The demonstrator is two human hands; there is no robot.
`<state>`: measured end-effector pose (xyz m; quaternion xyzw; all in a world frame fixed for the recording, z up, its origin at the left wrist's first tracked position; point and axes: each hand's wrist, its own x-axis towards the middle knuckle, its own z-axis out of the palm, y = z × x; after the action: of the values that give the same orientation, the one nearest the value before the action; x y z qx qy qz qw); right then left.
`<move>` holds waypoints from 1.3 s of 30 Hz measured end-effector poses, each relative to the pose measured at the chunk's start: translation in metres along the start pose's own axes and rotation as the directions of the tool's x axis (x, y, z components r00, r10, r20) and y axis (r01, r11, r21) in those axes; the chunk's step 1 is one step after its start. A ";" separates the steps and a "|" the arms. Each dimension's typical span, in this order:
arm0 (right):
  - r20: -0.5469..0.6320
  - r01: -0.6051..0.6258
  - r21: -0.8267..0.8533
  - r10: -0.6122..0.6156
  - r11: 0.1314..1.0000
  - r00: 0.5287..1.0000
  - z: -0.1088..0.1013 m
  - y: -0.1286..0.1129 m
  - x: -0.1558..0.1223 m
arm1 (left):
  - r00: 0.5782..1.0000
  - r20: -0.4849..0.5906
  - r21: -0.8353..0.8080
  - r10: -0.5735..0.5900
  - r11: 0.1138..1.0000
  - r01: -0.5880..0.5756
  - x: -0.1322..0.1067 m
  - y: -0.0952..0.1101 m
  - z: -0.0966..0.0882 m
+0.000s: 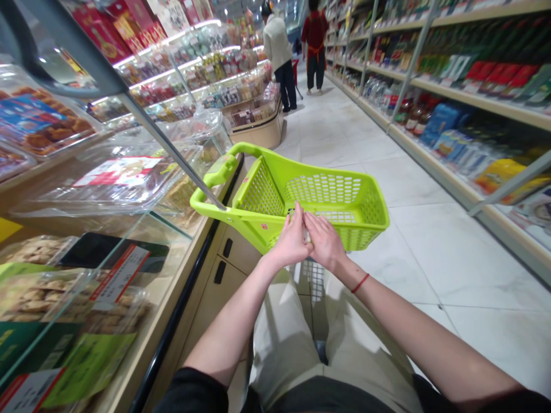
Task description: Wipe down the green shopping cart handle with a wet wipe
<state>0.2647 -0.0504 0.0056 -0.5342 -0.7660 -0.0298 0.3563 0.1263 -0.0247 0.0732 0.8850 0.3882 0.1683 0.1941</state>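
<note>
My left hand [291,236] and my right hand [325,238] meet in front of me, above my lap and over the near rim of a bright green shopping basket [361,235]. Their fingers are pressed together. A small pale bit shows between the palms, too little of it to name. A red cord circles my right wrist. The basket has perforated walls, and little or nothing shows inside it. From its left end a grey rod [172,155] slants up to a dark grey pull handle [92,86] at the upper left.
Left, a glass-edged display counter [172,344] holds packaged snacks [38,298] and clear plastic boxes [124,172]. Stocked shelves [430,80] line the right side. A tiled aisle [344,132] runs ahead, where two people [279,51] stand, one beside a red cart.
</note>
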 end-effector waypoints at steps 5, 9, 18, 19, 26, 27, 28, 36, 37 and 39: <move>0.088 0.036 -0.116 -0.026 0.993 0.996 -0.009 0.000 0.002 | 0.999 0.026 0.301 -0.032 0.953 0.022 -0.004 -0.015 -0.038; 0.126 -0.002 -0.107 0.016 0.994 0.992 -0.022 -0.008 0.005 | 0.992 -0.082 0.580 -0.098 0.805 0.128 -0.007 -0.039 -0.075; 0.036 -0.264 -0.120 0.270 0.957 0.962 -0.005 -0.043 0.027 | 0.984 -0.179 0.701 0.019 0.704 0.114 -0.013 -0.080 -0.097; 0.018 -0.252 -0.152 0.258 0.956 0.966 0.001 -0.045 0.028 | 0.980 -0.195 0.696 0.030 0.709 0.116 -0.014 -0.080 -0.094; -0.028 -0.206 -0.146 0.204 0.968 0.978 0.038 -0.067 0.051 | 0.966 -0.250 0.654 0.065 0.747 0.119 -0.016 -0.076 -0.084; -0.017 -0.188 -0.114 0.188 0.975 0.982 0.041 -0.073 0.058 | 0.964 -0.256 0.649 0.067 0.751 0.120 -0.017 -0.075 -0.084; -0.005 -0.172 -0.085 0.173 0.981 0.985 0.043 -0.079 0.065 | 0.962 -0.263 0.645 0.069 0.754 0.122 -0.017 -0.075 -0.083; 0.009 -0.108 -0.150 0.111 0.983 0.994 0.032 -0.069 0.057 | 0.939 -0.334 0.619 0.076 0.769 0.159 -0.018 -0.071 -0.079; 0.004 -0.114 -0.167 0.116 0.979 0.993 0.028 -0.059 0.048 | 0.937 -0.341 0.617 0.080 0.770 0.160 -0.019 -0.071 -0.078; -0.003 -0.143 -0.195 0.145 0.970 0.989 0.020 -0.037 0.030 | 0.933 -0.348 0.617 0.085 0.770 0.160 -0.018 -0.071 -0.077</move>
<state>0.2176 -0.0338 0.0203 -0.6207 -0.7207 -0.0755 0.2993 0.0359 0.0220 0.1034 0.8443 0.4686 0.1804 -0.1872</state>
